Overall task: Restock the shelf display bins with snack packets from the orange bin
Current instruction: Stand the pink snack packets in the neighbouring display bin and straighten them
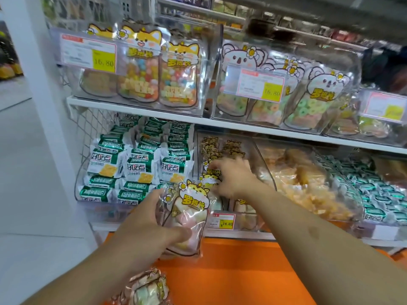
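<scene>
My left hand (154,219) grips a clear snack packet (189,208) with a yellow cat print, held above the orange bin (237,271). My right hand (231,179) reaches into a clear display bin (262,164) on the lower shelf, its fingers curled on a similar cat-print packet (210,176) standing there. More cat packets (222,148) lie deeper in that display bin. Another packet (147,289) lies in the orange bin near the bottom edge.
Left of the display bin is a bin of green-and-white cracker packs (136,166). To its right are bins of yellow snacks (304,183) and small green packs (378,194). The upper shelf (132,106) holds bins of candy packets. A price tag (222,222) hangs on the bin front.
</scene>
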{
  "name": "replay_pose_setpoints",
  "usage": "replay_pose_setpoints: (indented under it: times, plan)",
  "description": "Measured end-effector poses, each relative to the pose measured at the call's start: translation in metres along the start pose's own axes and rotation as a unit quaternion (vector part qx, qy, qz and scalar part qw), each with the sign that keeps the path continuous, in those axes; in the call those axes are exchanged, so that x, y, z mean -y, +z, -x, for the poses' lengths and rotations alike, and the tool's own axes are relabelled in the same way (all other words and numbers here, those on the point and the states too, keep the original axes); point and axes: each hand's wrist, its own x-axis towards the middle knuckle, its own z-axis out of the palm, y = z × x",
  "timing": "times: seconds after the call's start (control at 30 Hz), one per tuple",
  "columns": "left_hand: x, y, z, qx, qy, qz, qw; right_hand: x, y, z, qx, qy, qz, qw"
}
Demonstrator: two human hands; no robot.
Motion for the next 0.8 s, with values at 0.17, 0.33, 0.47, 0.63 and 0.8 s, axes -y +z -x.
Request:
replay_pose_setpoints:
  times: [0.17, 0.33, 0.47, 0.63, 0.8]
  plan:
    - [0.003, -0.006, -0.005, 0.008, 0.005, 0.006, 1.000, 0.000, 0.004, -0.009, -0.008, -0.010, 0.024, 1.000]
    - [0.002, -0.006, -0.005, 0.004, 0.011, 0.019, 1.000, 0.001, 0.006, -0.014, -0.027, -0.019, -0.001, 0.999]
    - [0.002, -0.006, -0.005, 0.000, -0.002, 0.026, 1.000, -0.002, 0.002, -0.016, -0.057, -0.003, -0.047, 0.997]
    - [0.000, -0.004, -0.004, -0.004, -0.004, 0.030, 1.000, -0.010, -0.006, -0.024, -0.133, 0.012, -0.113, 0.985]
    - [0.001, -0.003, -0.006, -0.001, 0.001, 0.033, 0.999, -0.012, -0.003, -0.031, -0.165, -0.002, -0.081, 0.983]
